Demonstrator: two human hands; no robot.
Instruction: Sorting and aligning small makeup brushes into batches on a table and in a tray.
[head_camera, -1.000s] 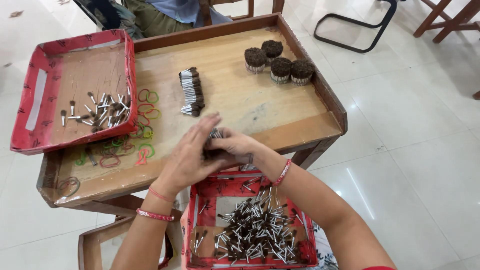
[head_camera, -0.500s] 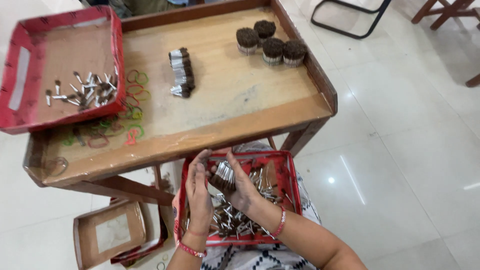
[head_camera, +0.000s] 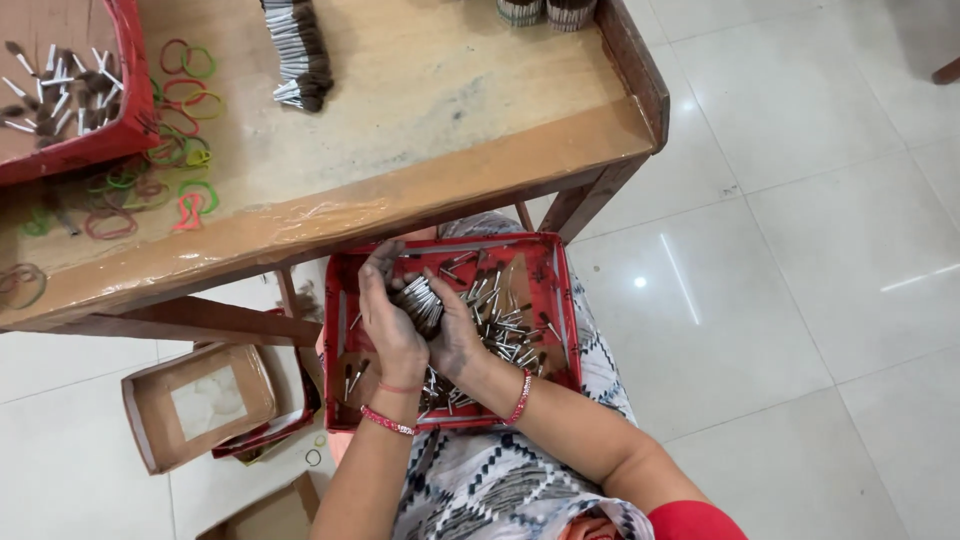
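Both hands meet over a red tray (head_camera: 560, 300) resting on the person's lap, just below the near edge of the wooden desk (head_camera: 420, 170); the left hand (head_camera: 392, 325) is curled round the left side of a bundle of small metal-tipped brushes (head_camera: 420, 300), fingers half closed against it, and the right hand (head_camera: 455, 335) cups the same bundle from the right and beneath, so that the two palms clamp it between them with the silver ends pointing up toward the desk; the bundle sits over the tray's left half, close to its far wall. Loose brushes (head_camera: 500, 325) lie scattered across the right half and near edge of the tray, touching the right hand; the tray's left strip is mostly bare, with only a few pieces in it.

On the desk, a row of stacked brushes (head_camera: 298, 55) lies near the far middle; coloured rubber bands (head_camera: 180, 140) spread along the left part, reaching close to the near edge; a second red tray (head_camera: 90, 150) with a few loose pieces sits at the far left corner; two banded round bundles (head_camera: 545, 10) stand at the far right edge. The middle and right of the desk between these is open wood.

On the floor to the left stands an open cardboard box (head_camera: 200, 405); white tiles to the right lie open.
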